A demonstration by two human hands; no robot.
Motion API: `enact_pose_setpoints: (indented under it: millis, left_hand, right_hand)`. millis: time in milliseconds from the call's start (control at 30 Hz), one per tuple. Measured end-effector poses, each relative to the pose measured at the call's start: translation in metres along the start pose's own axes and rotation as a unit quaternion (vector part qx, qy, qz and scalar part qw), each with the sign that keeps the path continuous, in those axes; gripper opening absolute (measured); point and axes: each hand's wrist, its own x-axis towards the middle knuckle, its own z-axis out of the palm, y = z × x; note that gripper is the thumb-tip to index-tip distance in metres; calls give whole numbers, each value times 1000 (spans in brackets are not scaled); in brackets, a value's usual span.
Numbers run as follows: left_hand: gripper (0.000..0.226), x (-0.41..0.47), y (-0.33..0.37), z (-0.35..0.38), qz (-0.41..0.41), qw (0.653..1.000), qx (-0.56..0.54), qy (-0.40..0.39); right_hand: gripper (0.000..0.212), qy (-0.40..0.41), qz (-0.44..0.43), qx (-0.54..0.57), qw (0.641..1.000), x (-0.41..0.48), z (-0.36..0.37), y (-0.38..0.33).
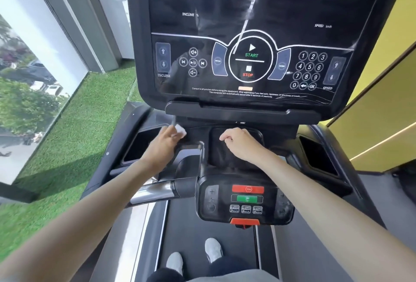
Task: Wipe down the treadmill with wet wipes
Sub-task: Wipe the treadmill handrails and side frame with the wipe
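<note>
treadmill (243, 112): it fills the middle of our view, and we stand on its dark belt (191, 225).
window (27, 79): along the left, with trees and parked cars outside.
artificial grass (78, 135): green, between the window and the treadmill's left edge.
yellow wall (382, 112): beside the treadmill's right edge.
console panel (247, 22): black and unlit at the far end. a round start/stop control sits at the centre of its lower edge. incline arrows are at the lower left corner, and a number pad with speed arrows is at the lower right.
control pod (246, 200): at the near edge of the dash, with a red button above a green one and a red-orange tab on its lower edge.
centre tray (225, 153): a dark recess between the console panel and the control pod.
side pockets: one at the dash's left edge (139, 146) and one at its right edge (317, 157).
handlebar (157, 189): shiny metal, running to the pod from the left.
right hand (239, 142): over the centre tray, fingers loosely curled and holding nothing. we cannot tell if it touches the tray.
left hand (163, 144): on the dash, between the left pocket and the centre tray, with its fingers bunched round the wipe.
shoes: a grey pair on the belt, left (175, 261) and right (213, 249).
wet wipe (180, 130): white and crumpled, sticking out past the left hand's fingertips. it lies against the dash just beyond the tray's far left corner, under the console's ledge.
</note>
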Motion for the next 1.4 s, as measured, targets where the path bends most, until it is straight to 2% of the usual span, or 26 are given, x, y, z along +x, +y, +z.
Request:
enact_pose_setpoints:
  millis: [100, 267, 400, 467, 533, 633, 767, 933, 1067, 1167, 1333, 1400]
  left_hand:
    - [46, 1, 4, -3, -85, 996, 5, -6]
    - [66, 13, 55, 0, -1, 999, 20, -45]
    - [37, -11, 8, -7, -92, 995, -23, -23]
    - [32, -12, -3, -9, -117, 992, -42, -15]
    - [41, 0, 13, -9, -86, 994, -70, -10]
    - [69, 20, 44, -2, -15, 993, -111, -43]
    - [64, 23, 51, 3, 128, 976, -129, -123]
    - [51, 9, 49, -14, 133, 957, -167, -198]
    - [64, 14, 45, -21, 134, 984, -48, -106]
    - [73, 9, 36, -10, 130, 986, 30, -97]
    - [70, -15, -9, -9, 34, 997, -35, -61]
    - [72, -28, -30, -12, 21, 997, -52, -48]
  right_hand:
    - [39, -1, -7, -1, 1000, 4, 6, -8]
    - [48, 2, -41, -64, 997, 11, 12, -22]
    - [58, -21, -50, -71, 996, 17, 21, -27]
    - [64, -13, -50, -56, 997, 18, 24, -27]
    - [64, 7, -52, -25, 998, 17, 25, -25]
    - [56, 42, -35, -18, 998, 12, 18, -21]
    - [43, 50, 0, 15, 999, 11, 7, -7]
    - [40, 39, 16, 67, 997, 7, 5, -13]
    - [43, 29, -11, 33, 999, 3, 8, -33]
    - [44, 41, -25, -3, 999, 4, 14, -47]
    - [46, -4, -37, -56, 998, 8, 32, -70]
    - [48, -16, -51, -71, 996, 9, 40, -84]
